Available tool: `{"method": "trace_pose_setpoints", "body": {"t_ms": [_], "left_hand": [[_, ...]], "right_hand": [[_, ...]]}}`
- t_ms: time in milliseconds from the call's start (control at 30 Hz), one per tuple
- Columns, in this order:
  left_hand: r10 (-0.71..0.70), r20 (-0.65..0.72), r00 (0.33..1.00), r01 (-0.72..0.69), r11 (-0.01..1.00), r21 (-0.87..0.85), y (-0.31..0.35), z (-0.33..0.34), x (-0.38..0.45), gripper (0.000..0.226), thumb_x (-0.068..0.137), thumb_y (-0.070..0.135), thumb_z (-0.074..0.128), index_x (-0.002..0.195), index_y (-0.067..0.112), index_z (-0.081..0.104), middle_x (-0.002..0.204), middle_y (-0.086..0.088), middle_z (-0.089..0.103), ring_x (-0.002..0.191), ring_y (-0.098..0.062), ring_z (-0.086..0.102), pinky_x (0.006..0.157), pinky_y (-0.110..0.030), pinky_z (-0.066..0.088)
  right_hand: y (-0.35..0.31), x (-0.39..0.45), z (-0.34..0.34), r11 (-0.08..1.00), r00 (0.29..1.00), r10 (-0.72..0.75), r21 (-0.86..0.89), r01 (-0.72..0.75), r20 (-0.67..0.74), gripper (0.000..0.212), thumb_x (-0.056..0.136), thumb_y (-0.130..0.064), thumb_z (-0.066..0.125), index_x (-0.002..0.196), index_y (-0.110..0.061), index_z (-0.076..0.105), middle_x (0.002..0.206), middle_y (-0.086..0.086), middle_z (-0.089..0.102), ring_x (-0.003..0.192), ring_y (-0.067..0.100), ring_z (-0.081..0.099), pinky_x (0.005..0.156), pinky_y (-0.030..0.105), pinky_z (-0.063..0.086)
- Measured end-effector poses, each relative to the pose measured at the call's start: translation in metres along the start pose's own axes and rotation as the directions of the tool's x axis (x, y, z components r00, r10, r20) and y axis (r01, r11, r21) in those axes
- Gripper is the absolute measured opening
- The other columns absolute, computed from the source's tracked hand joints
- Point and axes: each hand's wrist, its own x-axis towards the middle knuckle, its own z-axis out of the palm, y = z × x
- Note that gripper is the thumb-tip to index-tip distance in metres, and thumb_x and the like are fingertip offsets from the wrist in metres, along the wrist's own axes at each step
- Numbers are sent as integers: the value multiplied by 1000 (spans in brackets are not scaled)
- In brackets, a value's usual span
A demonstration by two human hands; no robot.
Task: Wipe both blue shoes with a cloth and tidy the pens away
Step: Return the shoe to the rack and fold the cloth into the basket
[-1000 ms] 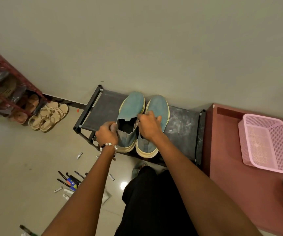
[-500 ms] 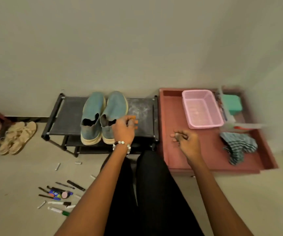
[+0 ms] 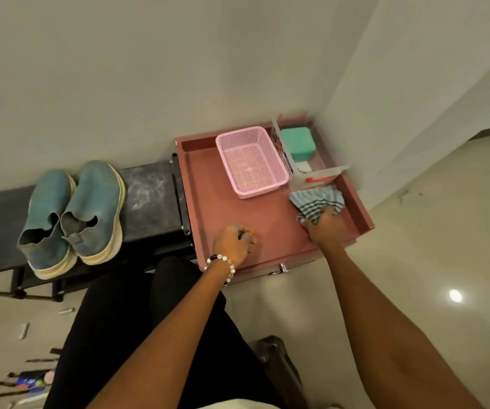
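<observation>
A view from above, looking down past a person's two bare forearms. At centre right of the frame, the right hand (image 3: 324, 228) reaches onto a low reddish-brown tray-like tabletop (image 3: 237, 214) and its fingers curl into a striped grey-blue cloth (image 3: 316, 202), bunching its near edge. The left hand (image 3: 233, 242), wearing a beaded bracelet (image 3: 223, 265), hovers just left of it over the same surface with fingers curled into a loose fist and nothing visible in them.

The two blue shoes (image 3: 72, 214) sit side by side, touching, on a dark low rack (image 3: 152, 202) at the left of the frame, well apart from the cloth. The pens (image 3: 25, 382) lie scattered on the floor at the lower left corner, partly blurred. An empty pink basket (image 3: 252, 162) stands on the tabletop just left of the cloth, with a green box (image 3: 296, 143) behind it, near the wall corner.

Judging from this, the cloth is being picked up and no wiping has begun. The grip covers only one edge, so the loose end may drag when lifted and catch the basket or the small red item beside it, knocking them aside. The pens lie close to the person's legs and could be stepped on or rolled farther away.
</observation>
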Motion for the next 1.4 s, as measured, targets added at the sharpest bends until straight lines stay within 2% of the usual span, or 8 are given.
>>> {"method": "trace_pose_setpoints", "body": {"t_ms": [133,300,600,833,1000,1100,1233,1400], "left_hand": [[-23,17,1000,23,999,28,-2,-3,-2,19,96,1,47,101,0,66,80,-6,67,58,-10,58,45,-13,44],[-25,-38,999,24,1000,-13,-5,-13,3,17,96,4,51,105,0,66,89,-10,70,64,-11,61,56,-17,51],[364,347,864,-435,888,152,9,-53,-32,111,55,56,82,144,53,17,158,13,13,144,-8,13,113,-32,16],[349,-40,936,-351,925,-143,9,-88,-75,13,84,6,70,97,10,70,84,5,70,74,0,65,69,-19,51],[315,-171,934,-337,934,-120,18,-126,-88,12,85,10,70,79,20,73,81,-2,74,79,-18,71,72,-33,57],[262,-240,935,-321,912,-255,32,-135,-101,4,83,12,72,79,12,71,78,-3,74,75,-18,71,68,-29,58],[107,-185,977,-189,834,-519,47,-140,-110,22,85,22,71,86,0,69,83,-13,74,76,-25,72,68,-36,60],[-45,-230,972,-99,808,-580,52,-140,-110,26,93,27,61,86,4,68,85,-12,72,75,-25,70,70,-36,59]], "right_hand": [[-3,13,11,993,996,9,-120,-20,-93,45,89,-14,58,126,5,44,125,30,52,114,41,51,94,43,42],[-20,-18,0,946,963,83,323,5,-257,20,86,-5,53,101,5,63,100,25,65,92,37,61,77,37,46],[-70,-124,-42,521,934,-128,824,-223,334,25,92,-25,58,90,-2,69,81,11,72,66,20,67,55,29,53],[-106,-141,-60,728,778,-386,682,-73,496,23,76,-7,75,97,-6,67,89,11,72,81,25,68,78,41,54],[-108,-137,-81,896,724,-425,367,250,543,18,77,-1,71,93,-4,63,90,8,67,84,19,63,70,32,54],[-101,-135,-81,759,785,-487,631,163,383,19,73,2,73,90,3,66,91,16,69,86,27,64,76,41,55],[-110,-146,-72,197,828,-486,958,-208,280,32,71,-19,73,96,0,67,93,9,71,89,21,67,71,29,57],[-127,-158,-68,355,822,-452,916,-189,345,50,82,-37,60,121,-6,56,112,9,68,107,24,64,94,40,50]]}}
